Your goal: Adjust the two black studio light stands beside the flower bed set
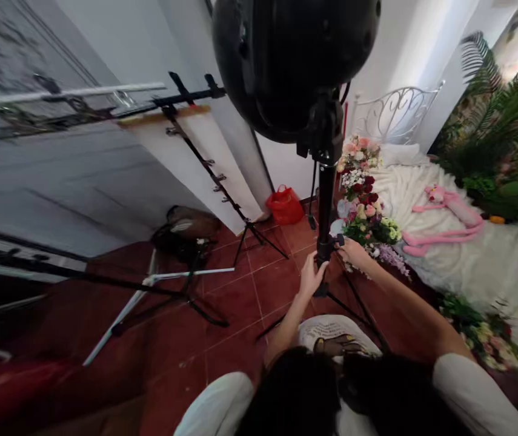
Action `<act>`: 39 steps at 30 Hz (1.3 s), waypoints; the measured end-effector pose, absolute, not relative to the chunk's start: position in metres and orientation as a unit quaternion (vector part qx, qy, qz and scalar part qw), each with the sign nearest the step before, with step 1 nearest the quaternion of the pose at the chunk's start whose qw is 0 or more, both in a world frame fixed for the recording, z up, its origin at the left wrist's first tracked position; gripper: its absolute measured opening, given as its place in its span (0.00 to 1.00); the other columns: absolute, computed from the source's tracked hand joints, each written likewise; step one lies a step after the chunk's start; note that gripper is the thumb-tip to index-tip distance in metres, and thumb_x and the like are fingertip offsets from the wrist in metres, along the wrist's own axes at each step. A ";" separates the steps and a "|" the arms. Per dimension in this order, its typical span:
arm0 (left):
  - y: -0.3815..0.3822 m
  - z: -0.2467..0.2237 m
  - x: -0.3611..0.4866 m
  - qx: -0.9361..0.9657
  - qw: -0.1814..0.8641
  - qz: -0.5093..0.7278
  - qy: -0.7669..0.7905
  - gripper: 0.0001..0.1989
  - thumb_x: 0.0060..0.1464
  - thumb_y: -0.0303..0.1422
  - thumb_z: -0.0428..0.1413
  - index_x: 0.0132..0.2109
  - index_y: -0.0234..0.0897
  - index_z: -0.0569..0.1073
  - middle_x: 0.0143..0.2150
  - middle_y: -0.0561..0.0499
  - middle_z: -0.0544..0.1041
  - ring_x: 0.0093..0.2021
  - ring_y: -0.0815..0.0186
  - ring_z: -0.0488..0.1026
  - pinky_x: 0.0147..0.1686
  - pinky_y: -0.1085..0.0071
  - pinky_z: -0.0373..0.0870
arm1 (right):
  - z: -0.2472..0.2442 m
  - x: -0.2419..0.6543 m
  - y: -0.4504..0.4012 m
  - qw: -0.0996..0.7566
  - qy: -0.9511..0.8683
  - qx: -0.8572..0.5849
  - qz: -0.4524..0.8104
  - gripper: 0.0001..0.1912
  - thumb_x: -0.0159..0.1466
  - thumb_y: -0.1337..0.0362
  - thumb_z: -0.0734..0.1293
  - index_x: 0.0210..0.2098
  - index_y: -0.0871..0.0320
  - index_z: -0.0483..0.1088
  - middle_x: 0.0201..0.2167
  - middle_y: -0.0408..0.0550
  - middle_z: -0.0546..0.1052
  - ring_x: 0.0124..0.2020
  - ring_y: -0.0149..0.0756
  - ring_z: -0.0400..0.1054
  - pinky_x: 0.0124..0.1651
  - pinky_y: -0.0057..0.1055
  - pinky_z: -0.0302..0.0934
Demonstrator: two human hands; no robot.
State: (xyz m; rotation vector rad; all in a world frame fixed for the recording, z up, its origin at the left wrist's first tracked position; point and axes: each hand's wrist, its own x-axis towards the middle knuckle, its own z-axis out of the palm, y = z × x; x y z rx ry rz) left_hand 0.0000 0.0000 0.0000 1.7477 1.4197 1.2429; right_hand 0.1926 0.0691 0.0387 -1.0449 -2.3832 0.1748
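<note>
A black light stand (pixel 326 200) rises in front of me, its tripod legs spread on the floor. On its top sits a large round black studio light (pixel 295 66), close to my view. My left hand (pixel 312 275) is wrapped round the stand's lower collar. My right hand (pixel 351 251) grips the knob (pixel 340 240) on the right side of that collar; its fingertips are partly hidden. A black cable (pixel 312 194) hangs from the light beside the pole.
At left stand more black and white stands, one a backdrop stand (pixel 208 166) with clips. A red bag (pixel 285 206) lies by the wall. Flowers (pixel 363 200) edge a white-draped bed (pixel 477 266) with a pink plush toy (pixel 456 215). Red tiles (pixel 235 303) cover the floor.
</note>
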 end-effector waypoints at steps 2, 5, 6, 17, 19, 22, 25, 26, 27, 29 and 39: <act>0.000 0.000 0.002 0.651 0.270 0.468 0.533 0.20 0.56 0.43 0.51 0.53 0.38 0.63 0.50 0.43 0.72 0.51 0.62 0.70 0.51 0.65 0.66 | 0.026 0.193 0.039 0.308 -0.866 -0.390 0.051 0.13 0.64 0.71 0.56 0.37 0.58 0.71 0.50 0.56 0.74 0.50 0.38 0.69 0.53 0.41 0.64; 0.000 0.000 0.003 0.649 0.264 0.472 0.535 0.20 0.57 0.42 0.51 0.53 0.37 0.64 0.50 0.43 0.72 0.52 0.62 0.70 0.51 0.64 0.66 | 0.020 0.187 0.006 0.375 -0.826 -0.417 0.052 0.10 0.63 0.69 0.58 0.37 0.56 0.70 0.56 0.53 0.69 0.54 0.38 0.66 0.61 0.47 0.55; 0.000 0.000 0.004 0.648 0.265 0.473 0.535 0.20 0.57 0.42 0.51 0.53 0.37 0.64 0.50 0.43 0.72 0.52 0.61 0.70 0.51 0.64 0.66 | 0.022 0.181 -0.001 0.397 -0.807 -0.433 0.059 0.09 0.63 0.67 0.60 0.40 0.56 0.70 0.56 0.52 0.69 0.55 0.39 0.65 0.62 0.48 0.52; -0.001 0.003 0.010 0.639 0.265 0.496 0.524 0.20 0.60 0.40 0.46 0.56 0.36 0.62 0.53 0.41 0.69 0.55 0.61 0.67 0.55 0.61 0.63 | 0.095 0.121 0.012 0.489 -0.684 -0.509 0.184 0.11 0.60 0.55 0.66 0.31 0.56 0.72 0.30 0.46 0.77 0.41 0.40 0.70 0.60 0.45 0.55; 0.001 0.011 0.013 0.632 0.268 0.499 0.528 0.20 0.60 0.41 0.46 0.56 0.37 0.62 0.53 0.41 0.70 0.54 0.61 0.67 0.54 0.62 0.64 | 0.127 0.120 0.016 0.517 -0.678 -0.493 0.172 0.11 0.60 0.55 0.67 0.30 0.56 0.72 0.28 0.46 0.76 0.43 0.41 0.70 0.60 0.43 0.55; 0.005 0.024 0.018 0.625 0.275 0.499 0.534 0.19 0.60 0.42 0.45 0.53 0.37 0.64 0.48 0.42 0.72 0.51 0.61 0.69 0.50 0.63 0.66 | 0.174 0.119 0.025 0.559 -0.669 -0.464 0.159 0.11 0.59 0.54 0.67 0.35 0.56 0.73 0.32 0.45 0.77 0.47 0.40 0.69 0.60 0.39 0.56; 0.010 0.032 0.022 0.615 0.261 0.500 0.550 0.17 0.60 0.42 0.44 0.49 0.37 0.67 0.43 0.44 0.74 0.47 0.61 0.71 0.46 0.65 0.68 | 0.194 0.120 0.033 0.582 -0.666 -0.436 0.169 0.16 0.61 0.53 0.66 0.41 0.57 0.73 0.37 0.46 0.77 0.47 0.39 0.69 0.56 0.35 0.61; 0.011 0.033 0.023 0.617 0.254 0.500 0.552 0.17 0.60 0.42 0.44 0.48 0.37 0.67 0.43 0.44 0.74 0.46 0.61 0.71 0.46 0.65 0.68 | 0.193 0.123 0.035 0.584 -0.666 -0.429 0.177 0.17 0.63 0.53 0.63 0.44 0.57 0.72 0.39 0.47 0.77 0.46 0.38 0.70 0.54 0.35 0.63; 0.012 0.033 0.024 0.620 0.248 0.499 0.553 0.17 0.60 0.43 0.44 0.47 0.37 0.67 0.42 0.44 0.74 0.46 0.61 0.71 0.45 0.65 0.68 | 0.187 0.126 0.036 0.581 -0.670 -0.424 0.185 0.18 0.65 0.53 0.61 0.46 0.57 0.71 0.40 0.48 0.77 0.46 0.37 0.70 0.52 0.34 0.64; 0.014 0.033 0.023 0.628 0.236 0.495 0.551 0.17 0.60 0.43 0.44 0.47 0.37 0.68 0.42 0.44 0.74 0.45 0.61 0.72 0.44 0.65 0.68 | 0.166 0.138 0.036 0.558 -0.690 -0.420 0.191 0.19 0.68 0.55 0.55 0.48 0.56 0.71 0.43 0.48 0.76 0.46 0.36 0.70 0.51 0.34 0.64; 0.017 0.028 0.020 0.647 0.209 0.485 0.551 0.18 0.60 0.43 0.44 0.47 0.36 0.68 0.41 0.43 0.75 0.44 0.61 0.73 0.42 0.66 0.69 | 0.048 0.187 0.033 0.386 -0.761 -0.486 0.190 0.20 0.69 0.56 0.52 0.50 0.52 0.71 0.54 0.50 0.69 0.58 0.37 0.60 0.61 0.40 0.53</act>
